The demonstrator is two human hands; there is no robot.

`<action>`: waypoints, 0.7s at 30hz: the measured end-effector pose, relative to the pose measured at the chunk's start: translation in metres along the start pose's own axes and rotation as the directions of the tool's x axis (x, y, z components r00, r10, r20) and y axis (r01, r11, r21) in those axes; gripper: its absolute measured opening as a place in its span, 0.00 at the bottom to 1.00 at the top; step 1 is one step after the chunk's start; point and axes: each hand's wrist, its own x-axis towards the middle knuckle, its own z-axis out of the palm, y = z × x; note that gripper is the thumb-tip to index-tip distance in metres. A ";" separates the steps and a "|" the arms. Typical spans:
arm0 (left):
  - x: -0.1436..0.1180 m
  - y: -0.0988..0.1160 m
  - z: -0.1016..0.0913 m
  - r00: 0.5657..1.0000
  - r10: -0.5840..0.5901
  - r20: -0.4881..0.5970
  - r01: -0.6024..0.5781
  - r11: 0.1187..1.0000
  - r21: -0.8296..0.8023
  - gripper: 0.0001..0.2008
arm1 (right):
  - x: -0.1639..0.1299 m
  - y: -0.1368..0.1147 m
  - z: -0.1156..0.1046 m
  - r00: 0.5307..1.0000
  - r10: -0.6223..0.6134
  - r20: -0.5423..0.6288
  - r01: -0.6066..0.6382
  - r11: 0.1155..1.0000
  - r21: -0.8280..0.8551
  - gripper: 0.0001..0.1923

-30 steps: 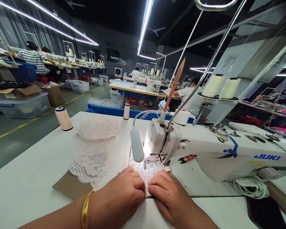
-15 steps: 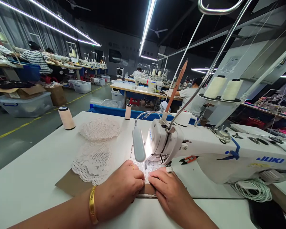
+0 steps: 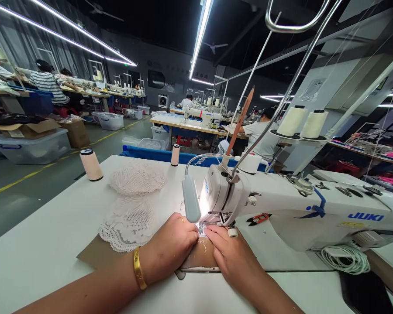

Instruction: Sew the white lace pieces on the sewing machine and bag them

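Observation:
White lace (image 3: 202, 231) lies under the presser foot of a white sewing machine (image 3: 229, 187), lit by a small grey lamp (image 3: 191, 200). My left hand (image 3: 173, 242), with a gold bangle at its wrist, is closed, its fingertips pinching the lace's left side. From the right, my right hand (image 3: 229, 253) presses its fingers together on the lace, close beside the foot. Below the fingers shows a brown flat surface (image 3: 199, 255) with white thread bits on it. More lace pieces (image 3: 127, 222) rest to the left, partly over a brown sheet (image 3: 93, 253).
Two pale pink thread cones (image 3: 91, 165) stand at the table's far side. Orange-handled thread snips (image 3: 258, 219) lie beneath the machine arm. A coiled white cable (image 3: 345, 259) and a black flat object (image 3: 363, 292) are at right. Several people work at other machines behind.
Both hands have moved slightly forward, toward the presser foot. Less lace shows in front of the foot, and more of the brown surface is uncovered.

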 end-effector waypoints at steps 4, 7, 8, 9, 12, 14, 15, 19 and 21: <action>0.001 0.000 -0.001 0.999 -0.042 0.002 0.042 0.997 -0.059 0.13 | -0.001 0.001 0.001 1.000 0.012 0.023 -0.012 1.000 -0.022 0.32; -0.001 0.000 -0.005 0.986 -0.139 0.091 0.147 0.985 -0.087 0.09 | -0.002 0.002 0.002 1.000 0.009 0.004 -0.009 0.999 -0.032 0.30; -0.001 0.000 -0.007 0.975 -0.188 0.117 0.198 0.977 -0.080 0.08 | -0.002 0.002 0.003 1.000 0.004 -0.008 -0.004 1.000 -0.031 0.29; -0.001 0.000 -0.010 0.962 -0.236 0.138 0.247 0.967 -0.063 0.08 | -0.003 0.002 0.003 1.000 -0.006 -0.023 0.005 1.000 -0.026 0.28; 0.001 0.006 -0.019 0.911 -0.346 0.224 0.349 0.937 0.031 0.18 | -0.003 0.001 0.002 0.996 -0.057 -0.075 0.057 0.998 0.004 0.26; 0.002 0.015 -0.025 0.868 -0.391 0.307 0.371 0.920 0.124 0.19 | -0.003 -0.001 0.000 0.987 -0.107 -0.117 0.112 0.993 0.043 0.24; 0.002 0.021 -0.029 0.847 -0.407 0.343 0.373 0.913 0.163 0.17 | -0.002 -0.003 -0.001 0.981 -0.138 -0.139 0.148 0.986 0.070 0.24; -0.003 0.042 -0.039 0.843 -0.299 0.446 0.335 0.942 -0.002 0.05 | -0.001 -0.015 -0.007 0.955 -0.257 -0.150 0.285 0.936 0.208 0.25; -0.007 0.041 -0.042 0.871 -0.245 0.425 0.330 0.934 -0.138 0.07 | -0.002 -0.020 -0.008 0.944 -0.310 -0.117 0.330 0.905 0.268 0.26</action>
